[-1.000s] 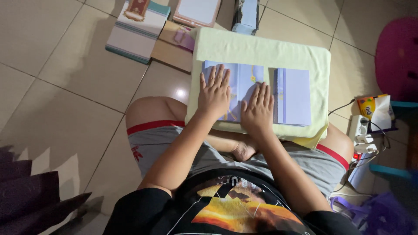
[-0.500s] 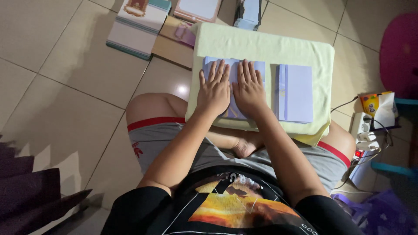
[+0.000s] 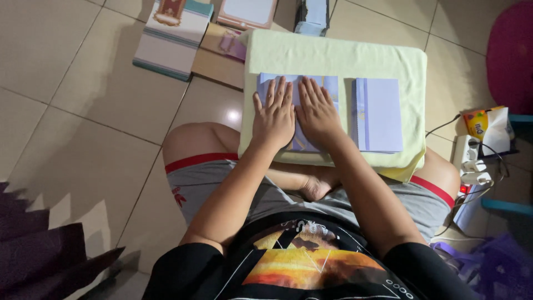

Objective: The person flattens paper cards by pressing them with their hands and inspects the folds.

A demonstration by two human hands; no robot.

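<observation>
I sit cross-legged with a pale yellow padded board across my knees. A light purple folded sheet lies on its left half. My left hand and my right hand rest flat on it side by side, fingers spread, palms pressing down. They hide most of the sheet. To the right lies a stack of folded light purple sheets, untouched, a little apart from my right hand.
On the tiled floor beyond the board lie several flat boxes and booklets. At the right are a white power strip with cables and a small orange carton. A dark purple cloth lies at the lower left.
Both hands slid up the sheet. My right hand moved left until it lies next to my left hand, and the sheet now looks folded narrower.
</observation>
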